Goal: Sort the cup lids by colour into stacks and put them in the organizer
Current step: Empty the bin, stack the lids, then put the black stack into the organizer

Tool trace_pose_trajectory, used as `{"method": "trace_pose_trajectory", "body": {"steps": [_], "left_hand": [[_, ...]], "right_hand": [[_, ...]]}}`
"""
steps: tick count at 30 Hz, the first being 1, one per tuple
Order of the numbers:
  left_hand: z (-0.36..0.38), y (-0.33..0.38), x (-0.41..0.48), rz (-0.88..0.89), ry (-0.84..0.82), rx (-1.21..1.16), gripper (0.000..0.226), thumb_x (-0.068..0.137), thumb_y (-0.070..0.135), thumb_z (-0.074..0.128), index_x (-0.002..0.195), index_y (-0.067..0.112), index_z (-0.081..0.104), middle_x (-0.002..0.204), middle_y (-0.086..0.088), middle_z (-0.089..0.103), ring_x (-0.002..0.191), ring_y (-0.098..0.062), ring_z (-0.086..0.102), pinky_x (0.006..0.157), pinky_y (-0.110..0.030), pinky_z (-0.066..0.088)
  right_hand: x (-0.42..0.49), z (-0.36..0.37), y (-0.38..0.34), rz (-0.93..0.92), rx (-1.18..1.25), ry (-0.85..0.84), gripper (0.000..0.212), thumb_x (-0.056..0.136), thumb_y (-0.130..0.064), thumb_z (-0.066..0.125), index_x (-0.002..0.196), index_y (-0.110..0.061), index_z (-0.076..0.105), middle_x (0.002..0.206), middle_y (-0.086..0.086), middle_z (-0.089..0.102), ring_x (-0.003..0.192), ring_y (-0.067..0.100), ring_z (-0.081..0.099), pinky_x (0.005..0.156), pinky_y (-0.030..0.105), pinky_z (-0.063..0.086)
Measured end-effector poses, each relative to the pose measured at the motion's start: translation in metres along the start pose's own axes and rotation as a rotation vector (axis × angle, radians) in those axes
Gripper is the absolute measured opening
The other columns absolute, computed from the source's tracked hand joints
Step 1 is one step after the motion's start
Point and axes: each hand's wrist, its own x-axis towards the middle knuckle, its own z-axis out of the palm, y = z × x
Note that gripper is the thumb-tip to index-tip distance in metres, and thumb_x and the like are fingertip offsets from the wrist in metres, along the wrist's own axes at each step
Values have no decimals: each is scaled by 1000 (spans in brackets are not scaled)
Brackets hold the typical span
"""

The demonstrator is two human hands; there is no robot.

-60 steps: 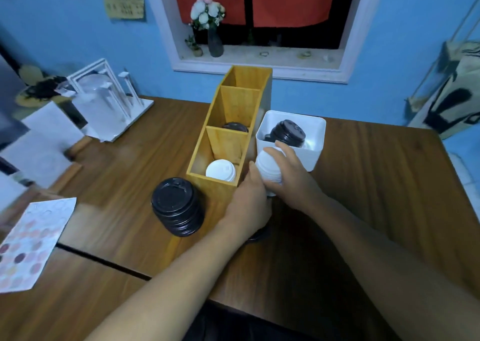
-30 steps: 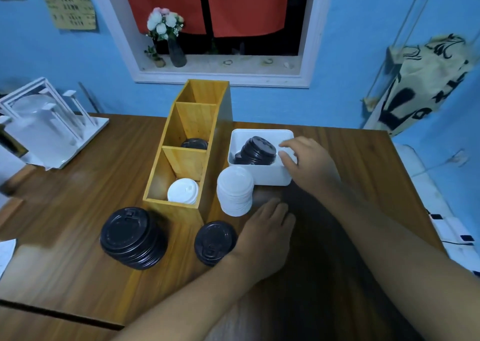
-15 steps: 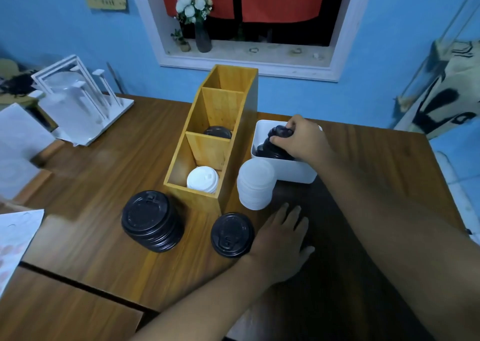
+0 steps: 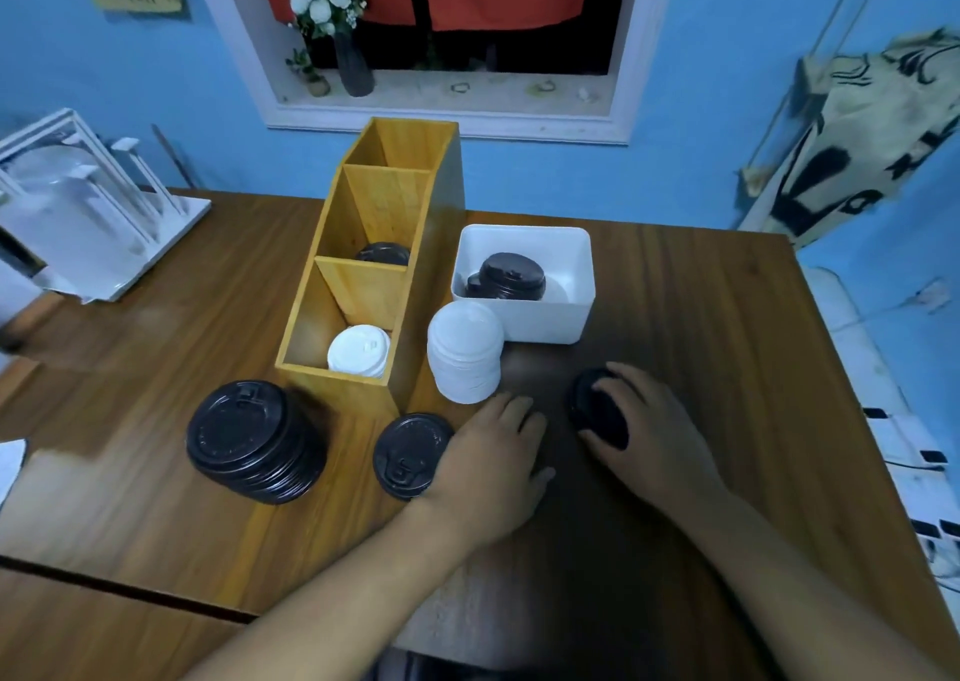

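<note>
A wooden organizer [image 4: 343,384] with three compartments stands mid-table; white lids [image 4: 358,349] lie in its near one and black lids [image 4: 383,253] in the middle one. A white lid stack [image 4: 465,358] stands just right of it. A tall black lid stack [image 4: 254,441] and a short black stack [image 4: 408,454] sit in front. The white bin [image 4: 540,317] holds more black lids [image 4: 511,276]. My right hand [image 4: 649,431] grips a black lid [image 4: 592,410] just above the table. My left hand [image 4: 491,465] rests flat, touching the short black stack.
A white rack [image 4: 88,207] stands at the table's left rear. A paper corner [image 4: 8,465] lies at the left edge. The table's right edge [image 4: 841,368] is close to my right hand. A vase of flowers [image 4: 337,26] sits on the windowsill.
My right hand took a black lid out of the white bin and brought it down near the table in front of the bin. My left hand stayed flat by the short black stack.
</note>
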Motion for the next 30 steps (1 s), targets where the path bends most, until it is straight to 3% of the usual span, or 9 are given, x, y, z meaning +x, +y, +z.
{"method": "trace_pose_trajectory", "body": {"steps": [3,7,11,14,16,19,23,27,30], "left_hand": [[-32,-10,13,53,220,-147,38,95,36,63,127,14,64,127,-4,61,119,-23,55,92,-37,54],[-94,-30,75,-50,390,-144,30,94,29,65,120,14,66,119,-5,65,109,-27,59,84,-38,52],[-122,-55,147,-236,108,-34,41,91,45,67,118,14,65,118,-8,67,108,-28,62,81,-35,47],[-118,-60,173,-289,-161,45,34,86,61,69,89,28,61,98,2,66,92,-20,59,74,-31,43],[-109,-65,182,-297,-228,79,31,83,64,69,79,35,60,95,8,67,91,-15,59,76,-28,43],[-98,-73,188,-312,-206,76,31,72,60,66,89,34,72,95,10,71,94,-15,64,74,-27,49],[-93,-74,189,-341,-200,44,34,74,54,70,97,29,69,95,6,69,90,-16,62,67,-28,47],[-105,-72,185,-381,-138,14,53,74,52,78,103,16,53,100,1,64,88,-20,58,64,-31,43],[-125,-57,166,-372,-22,2,64,72,60,81,106,17,47,103,-3,58,92,-27,57,68,-35,42]], "right_hand": [[-9,14,4,9,9,2,61,92,-54,59,142,-23,49,160,-2,31,144,21,34,114,45,38],[-12,18,3,23,22,10,61,97,-61,37,146,-26,46,164,-2,23,152,22,19,118,50,32],[-11,21,2,19,-6,25,60,97,-59,35,145,-25,46,163,-1,25,151,21,21,118,48,32],[-12,20,3,3,-11,35,58,98,-58,36,144,-24,47,162,0,28,150,22,24,117,45,32],[-13,21,5,-9,-2,45,56,99,-57,38,143,-22,48,161,1,30,149,23,27,116,44,34],[-13,22,5,-13,6,59,56,100,-57,37,141,-21,50,159,2,34,147,24,30,115,45,35],[-12,22,4,-12,2,63,58,99,-58,33,140,-22,49,159,3,35,147,25,31,114,47,36],[-12,23,5,-12,-2,59,56,99,-57,34,141,-23,47,159,2,33,147,24,30,114,48,36],[-13,23,6,-22,6,75,53,99,-54,40,140,-22,48,158,3,34,147,25,31,113,48,37]]}}
